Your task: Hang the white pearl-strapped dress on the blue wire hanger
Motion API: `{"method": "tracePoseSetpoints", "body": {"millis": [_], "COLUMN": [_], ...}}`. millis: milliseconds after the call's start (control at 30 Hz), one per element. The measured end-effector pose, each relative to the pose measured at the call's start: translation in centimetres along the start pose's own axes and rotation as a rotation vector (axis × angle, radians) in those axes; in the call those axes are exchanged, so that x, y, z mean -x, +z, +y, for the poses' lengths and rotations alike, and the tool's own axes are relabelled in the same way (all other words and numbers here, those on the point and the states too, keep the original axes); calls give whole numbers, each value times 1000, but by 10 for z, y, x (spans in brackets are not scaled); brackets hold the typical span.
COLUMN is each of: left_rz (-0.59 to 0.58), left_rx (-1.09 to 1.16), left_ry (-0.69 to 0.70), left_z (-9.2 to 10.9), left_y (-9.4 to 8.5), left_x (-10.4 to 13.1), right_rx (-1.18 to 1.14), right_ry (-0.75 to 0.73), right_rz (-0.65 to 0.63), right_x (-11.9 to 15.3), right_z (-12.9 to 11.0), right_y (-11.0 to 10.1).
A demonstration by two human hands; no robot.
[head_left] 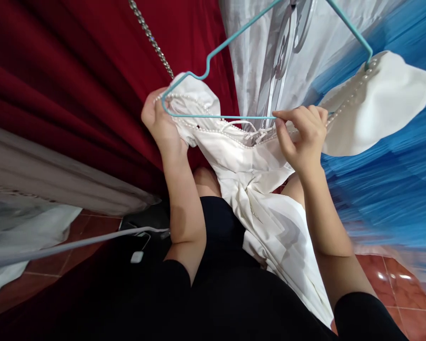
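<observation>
A white dress with pearl-beaded edging hangs in front of me, its skirt falling across my lap. The light blue wire hanger runs along the top of it. My left hand is closed around the dress's left shoulder part, close to the hanger's left corner. With thumb and index finger, my right hand pinches the hanger's bottom bar, and its other fingers are curled by the beaded edge. The right sleeve spreads out beneath the hanger's right end. Part of the neckline is hidden behind my right hand.
Dark red fabric hangs on the left, with a sparkling beaded strap against it. White cloth hangs behind the hanger, and blue tulle fills the right. A pale rod crosses the lower left above the red tiled floor.
</observation>
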State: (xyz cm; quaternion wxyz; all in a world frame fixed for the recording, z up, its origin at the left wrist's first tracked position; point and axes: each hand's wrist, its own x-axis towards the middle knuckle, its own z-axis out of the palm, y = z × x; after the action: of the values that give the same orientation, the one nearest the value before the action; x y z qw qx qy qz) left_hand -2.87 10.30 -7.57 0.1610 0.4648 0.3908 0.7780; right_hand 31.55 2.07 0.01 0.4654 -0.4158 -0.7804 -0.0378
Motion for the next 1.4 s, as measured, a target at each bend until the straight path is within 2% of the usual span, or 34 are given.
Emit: {"method": "tracePoseSetpoints", "body": {"millis": [67, 100, 167, 200, 267, 333, 400, 467, 533, 600, 667, 733, 767, 867, 933, 1100, 1200, 1267, 1333, 1400], "left_rz": [133, 150, 55, -48, -177, -276, -337, -428, -529, -573, -566, -568, -574, -586, -574, -574, -599, -614, -616, -609], "left_rx": [16, -3, -124, -179, -272, -271, -317, -432, -558, -639, -680, -699, -706, -736, -755, -736, -713, -706, -708, -707], "left_ry": [-44, -68, -3, 59, 310, 556, 604, 489, 367, 333, 351, 376, 386, 394, 385, 356, 351, 353, 354, 347], "left_z": [9, 18, 44, 61, 94, 121, 135, 137, 132, 128, 128, 130, 132, 135, 137, 137, 137, 137, 137, 135], "left_y": [4, 9, 24, 33, 54, 74, 90, 100, 104, 105, 106, 106, 106, 105, 104, 99, 97, 96, 97, 99], "left_x": [27, 43, 74, 88, 105, 109, 103, 94, 89, 89, 93, 98, 100, 101, 100, 93, 91, 91, 92, 93], "right_rx": [-30, -42, -61, -68, -77, -78, -68, -86, -155, -179, -77, 79, 126, 132, 114, 72, 25, -11, -29, -22], "right_ry": [-2, -1, 6, 12, 22, 23, -11, -65, -129, -184, -232, -221, -206, -110, -28, 66, 195, 194, 105, 65], "right_rz": [18, 23, 23, 24, 23, 17, -3, 4, 93, 292, 515, 617, 600, 427, 387, 568, 604, 629, 669, 637], "right_x": [1, 1, 1, 0, -1, -1, -2, -2, -3, -4, -6, -10, -13, -25, -36, -53, -36, -12, 14, 34], "right_z": [-4, -6, -10, -12, -15, -18, -22, -24, -23, -16, -1, 17, 27, 50, 60, 86, 108, 114, 107, 88], "right_y": [5, 8, 15, 19, 23, 23, 20, 14, 5, -6, -17, -29, -34, -47, -55, -83, -99, -101, -93, -78]}}
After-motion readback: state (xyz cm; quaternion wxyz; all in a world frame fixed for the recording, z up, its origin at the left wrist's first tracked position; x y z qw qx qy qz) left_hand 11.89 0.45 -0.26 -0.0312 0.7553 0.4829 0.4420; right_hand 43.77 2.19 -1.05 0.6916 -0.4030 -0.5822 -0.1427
